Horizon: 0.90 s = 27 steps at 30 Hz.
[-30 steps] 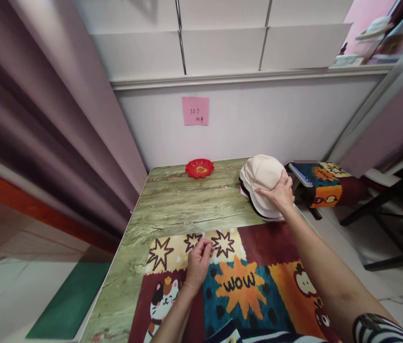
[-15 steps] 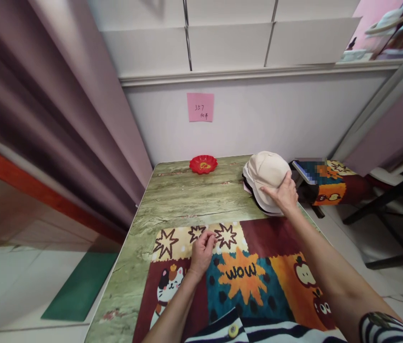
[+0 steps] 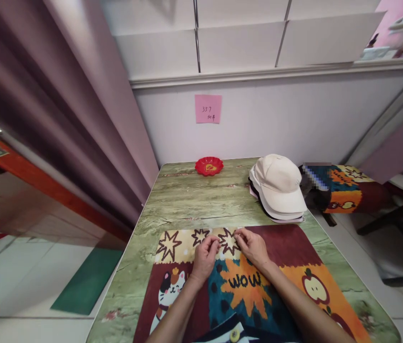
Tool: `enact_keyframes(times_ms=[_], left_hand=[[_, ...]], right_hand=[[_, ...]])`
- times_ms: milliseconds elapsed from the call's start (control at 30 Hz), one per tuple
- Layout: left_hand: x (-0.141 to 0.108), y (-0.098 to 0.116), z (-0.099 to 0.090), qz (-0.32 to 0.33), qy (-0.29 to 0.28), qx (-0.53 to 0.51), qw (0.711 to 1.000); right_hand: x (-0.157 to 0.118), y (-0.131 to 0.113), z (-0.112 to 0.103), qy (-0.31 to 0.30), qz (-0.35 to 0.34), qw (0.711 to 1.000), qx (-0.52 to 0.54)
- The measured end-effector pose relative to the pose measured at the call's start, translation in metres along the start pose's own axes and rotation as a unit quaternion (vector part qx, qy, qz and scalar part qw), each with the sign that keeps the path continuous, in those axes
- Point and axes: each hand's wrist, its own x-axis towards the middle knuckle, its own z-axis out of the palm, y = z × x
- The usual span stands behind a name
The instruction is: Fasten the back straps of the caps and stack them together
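Observation:
A stack of baseball caps (image 3: 280, 177) sits at the right side of the table, a cream cap on top and white, black and pinkish ones showing beneath. My left hand (image 3: 204, 258) rests over the patterned mat (image 3: 274, 240), fingers loosely curled together with nothing visible in them. Beside it, a small gap apart, my right hand (image 3: 254, 247) is also curled, thumb close to the fingertips, and holds nothing I can see. Both hands are nearest the star prints along the mat's far edge, below and left of the caps.
A red scalloped dish (image 3: 209, 166) stands at the back of the wood-patterned table (image 3: 187, 200). A pink note (image 3: 208, 108) is stuck to the wall behind. Purple curtains (image 3: 90, 81) hang at left. At right, a second mat (image 3: 346, 190) lies on another surface.
My right hand has let go of the cap stack and moved left and toward me, over the mat beside my left hand. The caps stay stacked; the view has shifted slightly.

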Motion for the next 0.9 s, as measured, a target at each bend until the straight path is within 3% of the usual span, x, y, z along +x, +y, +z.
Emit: enact_keyframes(times_ms=[900], left_hand=[[-0.0011,0.0007,0.0022,0.012,0.01,0.014,1.0]], right_hand=[[-0.0037,-0.0084,-0.01,-0.007,-0.023,1.0,-0.02]])
